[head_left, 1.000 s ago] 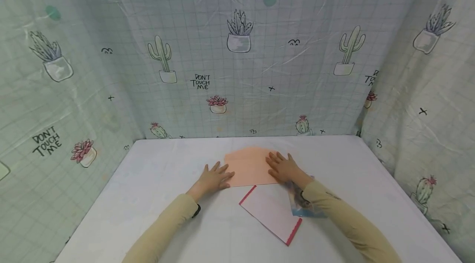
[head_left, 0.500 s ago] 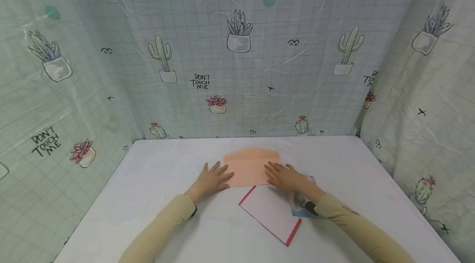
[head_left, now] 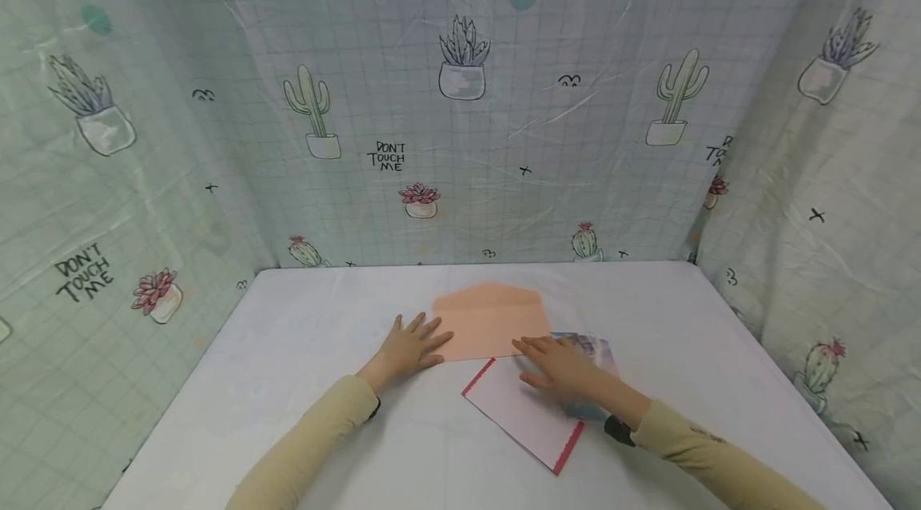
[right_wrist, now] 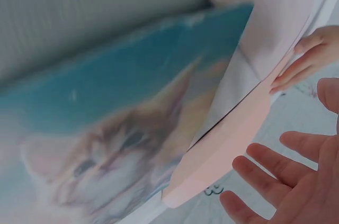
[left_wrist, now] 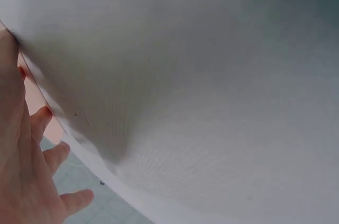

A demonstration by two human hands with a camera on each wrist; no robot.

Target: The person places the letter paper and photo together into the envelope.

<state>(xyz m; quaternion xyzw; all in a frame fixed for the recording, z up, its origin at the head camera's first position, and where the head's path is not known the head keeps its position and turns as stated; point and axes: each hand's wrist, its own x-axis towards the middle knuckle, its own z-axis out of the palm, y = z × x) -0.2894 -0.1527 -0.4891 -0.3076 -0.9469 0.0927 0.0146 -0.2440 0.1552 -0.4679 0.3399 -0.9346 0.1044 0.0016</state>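
A peach envelope [head_left: 492, 326] with its flap raised lies toward the back of the white table. My left hand [head_left: 406, 346] rests at its left edge, fingers spread over the corner; in the left wrist view the same hand [left_wrist: 24, 150] shows several spread fingers. Close by the envelope's lower right corner, my right hand [head_left: 564, 366] reaches with loosely extended fingers and grips nothing. Below that hand lies a picture card [head_left: 600, 350], partly hidden; the right wrist view shows a kitten on this card [right_wrist: 122, 150]. A pale pink paper [head_left: 514, 414] with red end strips lies slanted, overlapped by the right hand.
The white table [head_left: 324, 302] runs back to a hanging cloth [head_left: 374, 54] printed with cacti and a grid. More of this cloth hangs along both sides. A dark band [head_left: 619, 430] sits at the right wrist, near the table surface.
My right hand has slid off the envelope's right side toward me and rightward, uncovering more of the envelope and the picture card's top. My left hand has stayed in place.
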